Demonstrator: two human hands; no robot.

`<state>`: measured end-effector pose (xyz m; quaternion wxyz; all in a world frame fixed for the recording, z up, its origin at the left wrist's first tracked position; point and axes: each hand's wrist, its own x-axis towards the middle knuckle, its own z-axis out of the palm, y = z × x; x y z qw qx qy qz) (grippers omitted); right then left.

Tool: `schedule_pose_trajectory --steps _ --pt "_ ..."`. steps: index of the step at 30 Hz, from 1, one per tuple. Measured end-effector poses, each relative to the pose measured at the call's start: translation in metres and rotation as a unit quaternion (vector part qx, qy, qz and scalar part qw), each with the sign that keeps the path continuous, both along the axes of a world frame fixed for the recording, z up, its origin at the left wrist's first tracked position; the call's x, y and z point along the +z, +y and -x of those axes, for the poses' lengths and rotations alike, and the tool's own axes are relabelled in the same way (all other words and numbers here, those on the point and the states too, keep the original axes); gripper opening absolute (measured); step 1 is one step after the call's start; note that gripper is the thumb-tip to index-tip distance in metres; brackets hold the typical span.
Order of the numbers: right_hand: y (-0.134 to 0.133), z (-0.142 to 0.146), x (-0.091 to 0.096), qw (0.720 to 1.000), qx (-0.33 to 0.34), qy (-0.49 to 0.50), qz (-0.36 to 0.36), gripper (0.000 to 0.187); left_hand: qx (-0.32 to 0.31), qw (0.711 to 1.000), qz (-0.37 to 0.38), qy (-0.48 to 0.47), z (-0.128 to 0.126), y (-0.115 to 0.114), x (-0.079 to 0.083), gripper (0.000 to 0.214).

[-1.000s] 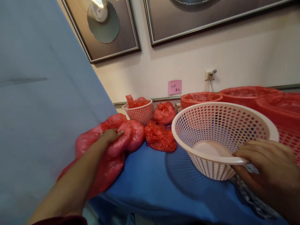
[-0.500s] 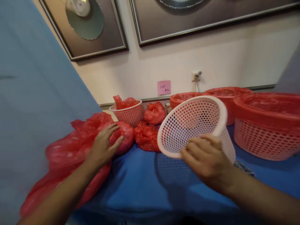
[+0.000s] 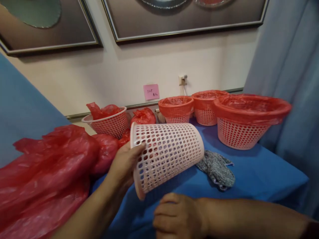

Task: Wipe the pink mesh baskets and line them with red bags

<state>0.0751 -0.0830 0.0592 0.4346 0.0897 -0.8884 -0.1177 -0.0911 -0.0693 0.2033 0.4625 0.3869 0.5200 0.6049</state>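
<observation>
The left hand grips the perforated plastic basket by its rim, above the blue tablecloth; its mouth points left, its long axis almost level. The right hand curls below; its content I cannot tell.

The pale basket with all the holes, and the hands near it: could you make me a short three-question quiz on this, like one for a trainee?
1. True or false: the left hand is holding the pale basket.
2. Multiple choice: which way does that basket's open end face in the picture?
A) straight up
B) to the left
C) to the right
3. Fill in the blank: the grey knitted piece lies on a ____ cloth.

Key: 1. True. 2. B. 3. blue.
</observation>
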Motion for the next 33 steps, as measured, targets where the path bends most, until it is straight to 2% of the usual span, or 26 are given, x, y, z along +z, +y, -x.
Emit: schedule_pose_trajectory --steps 2,4,6,7,9,10,11,12,14,15,16,18,20,22,25,27,30,31,33 --pt "0.018 -0.041 -0.016 0.990 -0.072 -0.032 0.116 0.016 0.025 0.999 -0.012 0.018 0.008 -0.005 -0.004 0.050" --pt "0.046 -0.081 -0.037 0.964 -0.145 0.016 0.223 0.018 0.045 0.996 -0.045 0.057 0.014 -0.007 -0.019 0.054" --pt "0.080 -0.114 -0.060 0.906 -0.277 0.091 0.307 0.024 0.056 0.991 -0.065 0.106 0.017 -0.003 -0.048 0.054" --pt "0.096 -0.127 -0.070 0.864 -0.355 0.096 0.343 0.025 0.063 0.987 -0.070 0.127 0.017 0.000 -0.066 0.054" --pt "0.120 -0.144 -0.086 0.778 -0.468 0.047 0.417 0.048 0.063 0.984 -0.057 0.158 0.016 0.007 -0.106 0.055" --pt "0.127 -0.148 -0.091 0.745 -0.494 0.004 0.449 0.064 0.067 0.982 -0.045 0.172 0.016 0.010 -0.125 0.057" --pt "0.130 -0.150 -0.094 0.724 -0.499 -0.040 0.475 0.077 0.065 0.980 -0.030 0.187 0.016 0.012 -0.142 0.058" --pt "0.131 -0.151 -0.096 0.715 -0.490 -0.080 0.493 0.085 0.060 0.977 -0.019 0.203 0.016 0.014 -0.157 0.059" --pt "0.125 -0.150 -0.095 0.720 -0.456 -0.127 0.507 0.090 0.053 0.970 -0.002 0.239 0.016 0.014 -0.176 0.059" --pt "0.120 -0.150 -0.095 0.726 -0.444 -0.134 0.507 0.089 0.044 0.965 0.003 0.260 0.015 0.012 -0.179 0.058" --pt "0.115 -0.149 -0.095 0.730 -0.437 -0.134 0.508 0.085 0.031 0.959 0.007 0.283 0.014 0.010 -0.179 0.055" --pt "0.107 -0.150 -0.096 0.735 -0.426 -0.120 0.513 0.075 0.006 0.944 0.004 0.330 0.011 0.005 -0.168 0.050" --pt "0.103 -0.150 -0.098 0.747 -0.399 -0.084 0.524 0.068 0.002 0.934 -0.009 0.358 0.003 0.002 -0.146 0.052" --pt "0.103 -0.149 -0.094 0.759 -0.367 -0.004 0.538 0.065 0.023 0.939 -0.029 0.342 -0.006 0.003 -0.118 0.063" --pt "0.114 -0.141 -0.069 0.750 -0.333 0.180 0.542 0.066 0.040 0.969 -0.061 0.238 -0.020 0.014 -0.079 0.072" --pt "0.127 -0.130 -0.042 0.746 -0.302 0.282 0.522 0.069 0.042 0.980 -0.046 0.188 -0.028 0.022 -0.064 0.067" --pt "0.145 -0.111 -0.010 0.772 -0.253 0.336 0.477 0.073 0.052 0.991 -0.012 0.122 -0.037 0.023 -0.063 0.051" --pt "0.148 -0.106 -0.006 0.780 -0.248 0.340 0.464 0.073 0.054 0.993 -0.010 0.108 -0.040 0.019 -0.069 0.047" --pt "0.150 -0.099 -0.010 0.786 -0.256 0.350 0.441 0.070 0.057 0.993 -0.018 0.100 -0.043 0.007 -0.086 0.040"
